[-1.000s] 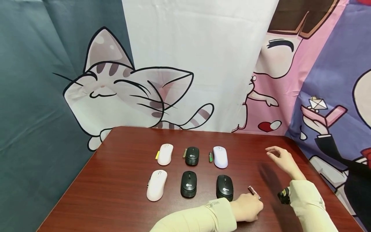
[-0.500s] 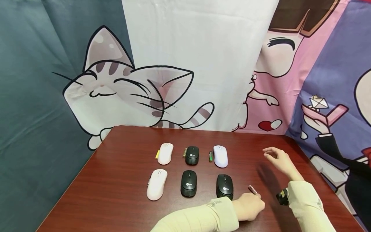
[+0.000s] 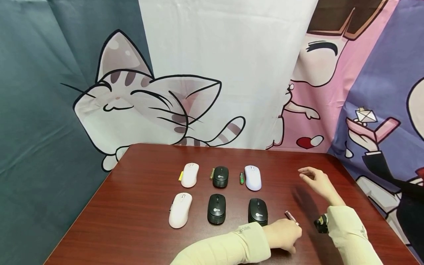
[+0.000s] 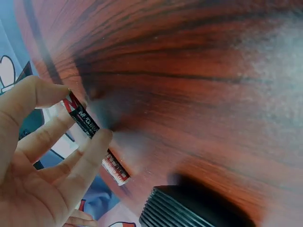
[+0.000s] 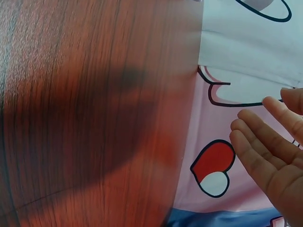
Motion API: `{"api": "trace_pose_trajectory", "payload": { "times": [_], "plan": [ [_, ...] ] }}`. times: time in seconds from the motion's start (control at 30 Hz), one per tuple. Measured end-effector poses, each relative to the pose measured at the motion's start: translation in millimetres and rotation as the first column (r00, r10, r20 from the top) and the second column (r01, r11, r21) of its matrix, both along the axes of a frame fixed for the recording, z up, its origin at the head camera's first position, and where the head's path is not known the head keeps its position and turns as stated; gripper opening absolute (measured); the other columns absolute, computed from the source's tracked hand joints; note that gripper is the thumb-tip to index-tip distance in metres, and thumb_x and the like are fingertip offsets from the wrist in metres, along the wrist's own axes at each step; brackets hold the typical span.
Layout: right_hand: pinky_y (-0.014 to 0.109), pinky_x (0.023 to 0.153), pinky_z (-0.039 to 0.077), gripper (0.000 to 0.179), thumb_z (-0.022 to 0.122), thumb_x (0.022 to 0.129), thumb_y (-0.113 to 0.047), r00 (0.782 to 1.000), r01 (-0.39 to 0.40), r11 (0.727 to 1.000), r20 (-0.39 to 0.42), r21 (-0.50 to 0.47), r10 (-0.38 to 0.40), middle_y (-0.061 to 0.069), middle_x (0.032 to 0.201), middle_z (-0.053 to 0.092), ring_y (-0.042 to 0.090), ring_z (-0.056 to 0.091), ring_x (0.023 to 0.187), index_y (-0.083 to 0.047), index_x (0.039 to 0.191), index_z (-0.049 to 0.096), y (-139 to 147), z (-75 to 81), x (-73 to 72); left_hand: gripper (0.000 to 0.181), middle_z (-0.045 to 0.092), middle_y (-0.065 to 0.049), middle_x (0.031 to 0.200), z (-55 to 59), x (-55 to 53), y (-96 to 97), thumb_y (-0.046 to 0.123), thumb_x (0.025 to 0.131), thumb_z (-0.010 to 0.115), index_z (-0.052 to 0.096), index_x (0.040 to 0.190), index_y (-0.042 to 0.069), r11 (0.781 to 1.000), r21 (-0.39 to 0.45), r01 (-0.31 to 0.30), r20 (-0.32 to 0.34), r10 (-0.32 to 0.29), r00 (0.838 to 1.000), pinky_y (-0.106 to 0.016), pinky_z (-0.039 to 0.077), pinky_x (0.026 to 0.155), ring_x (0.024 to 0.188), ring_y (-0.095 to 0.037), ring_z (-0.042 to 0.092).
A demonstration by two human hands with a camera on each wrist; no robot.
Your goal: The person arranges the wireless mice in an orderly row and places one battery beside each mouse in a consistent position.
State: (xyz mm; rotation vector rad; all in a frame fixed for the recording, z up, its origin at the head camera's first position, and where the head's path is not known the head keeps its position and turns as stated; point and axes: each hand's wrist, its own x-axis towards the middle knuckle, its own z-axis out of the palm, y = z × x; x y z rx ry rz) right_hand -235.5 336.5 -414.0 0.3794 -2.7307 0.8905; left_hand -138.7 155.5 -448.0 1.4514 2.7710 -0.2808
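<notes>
My left hand [image 3: 282,233] pinches a AAA-looking battery [image 4: 96,134] with black, red and white wrapping between its fingers, low over the table just right of a black mouse [image 3: 257,211]. In the head view one end of that battery [image 3: 289,215] sticks out past the knuckles. The left wrist view shows the thumb and fingertips on the battery, and the ribbed edge of a dark object [image 4: 177,208]. My right hand [image 3: 318,184] hovers over the right side of the table, fingers relaxed and holding nothing; its shadow falls on the wood.
On the table [image 3: 132,176] stand two rows of mice. The back row has a white mouse [image 3: 190,175] beside a yellow battery, a black mouse [image 3: 220,177] by a gold one, and a pale mouse [image 3: 253,178] by a green one. A white mouse [image 3: 180,210] and a black mouse [image 3: 216,209] stand in front.
My left hand has stayed at the same spot with the battery, turning slightly at the wrist. My right hand has drifted a little to the left. The mice have not moved on the table.
</notes>
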Motion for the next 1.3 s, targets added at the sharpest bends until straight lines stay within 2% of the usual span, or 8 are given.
{"api": "trace_pose_trajectory", "payload": {
  "times": [0.17,0.3,0.53,0.67,0.73,0.87,1.1,1.3],
  "plan": [
    [0.02,0.064,0.047,0.022,0.06,0.09,-0.012,1.0,-0.005,1.0,0.018,0.015,0.005,0.021,0.099,0.069,-0.008,0.056,0.076,0.002,0.107,0.065,-7,5.0,-0.4,0.021,0.059,0.02,0.072,7.9,-4.7,-6.8,0.039,0.069,0.08,0.062,0.072,0.028,0.997,-0.048,0.061,0.117,-0.055,0.992,-0.009,0.044,0.067,0.067,0.004,0.052],
    [0.022,0.065,0.048,0.024,0.059,0.091,-0.014,0.999,-0.018,0.999,0.037,0.026,0.017,0.02,0.1,0.069,-0.007,0.057,0.077,0.001,0.108,0.065,-13,5.8,-0.6,0.018,0.058,0.019,0.069,12.0,-5.3,-17.6,0.033,0.07,0.081,0.064,0.07,0.027,0.996,-0.054,0.074,0.191,-0.062,0.98,-0.01,0.041,0.06,0.065,0.003,0.05],
    [0.022,0.066,0.048,0.021,0.06,0.09,-0.012,0.999,-0.051,0.999,0.019,0.017,0.051,0.019,0.1,0.069,0.001,0.06,0.08,0.001,0.106,0.066,-28,5.2,1.3,0.015,0.058,0.017,0.067,18.2,-8.6,-48.7,0.026,0.071,0.078,0.065,0.063,0.022,0.979,0.024,0.203,0.19,-0.203,0.961,-0.008,0.035,0.059,0.064,0.003,0.047],
    [0.022,0.068,0.048,0.02,0.061,0.09,-0.011,0.998,-0.059,0.998,0.0,0.004,0.059,0.018,0.1,0.069,0.006,0.061,0.083,0.0,0.105,0.067,-36,8.0,2.1,0.004,0.062,0.014,0.078,20.8,-14.7,-70.1,0.019,0.072,0.075,0.072,0.074,0.021,0.966,0.106,0.235,0.183,-0.251,0.95,-0.006,0.037,0.066,0.072,0.003,0.052],
    [0.023,0.07,0.048,0.019,0.061,0.09,-0.01,0.998,-0.055,0.999,-0.019,0.001,0.055,0.018,0.101,0.07,0.007,0.062,0.085,0.0,0.105,0.067,-39,8.2,1.7,0.01,0.064,0.014,0.084,20.7,-17.9,-79.7,0.016,0.072,0.074,0.075,0.08,0.021,0.961,0.15,0.232,0.175,-0.257,0.951,-0.005,0.04,0.069,0.077,0.003,0.055],
    [0.027,0.073,0.05,0.019,0.06,0.09,-0.009,0.998,-0.058,0.998,-0.037,-0.006,0.058,0.018,0.102,0.07,0.011,0.063,0.088,0.0,0.105,0.067,-46,5.5,-0.1,0.007,0.063,0.011,0.087,18.0,-25.1,-96.5,0.013,0.072,0.071,0.073,0.076,0.019,0.954,0.198,0.227,0.145,-0.258,0.955,-0.007,0.04,0.068,0.08,0.002,0.055],
    [0.027,0.073,0.052,0.017,0.061,0.088,-0.005,0.996,-0.075,0.997,-0.052,-0.012,0.074,0.016,0.098,0.07,0.016,0.065,0.085,0.001,0.102,0.068,-58,0.9,0.3,0.017,0.066,0.008,0.099,16.3,-35.5,-125.3,0.012,0.073,0.071,0.077,0.086,0.019,0.95,0.293,0.106,0.216,-0.174,0.961,-0.008,0.041,0.073,0.086,0.005,0.056],
    [0.039,0.079,0.053,0.018,0.06,0.089,-0.004,0.992,-0.121,0.992,-0.037,-0.024,0.12,0.016,0.1,0.07,0.028,0.066,0.091,0.002,0.104,0.067,-73,5.2,2.2,0.022,0.066,0.001,0.104,19.0,-42.3,-157.6,0.009,0.074,0.069,0.076,0.094,0.013,0.928,0.372,0.004,0.262,-0.109,0.959,-0.007,0.039,0.07,0.082,0.002,0.056]
  ]
}}
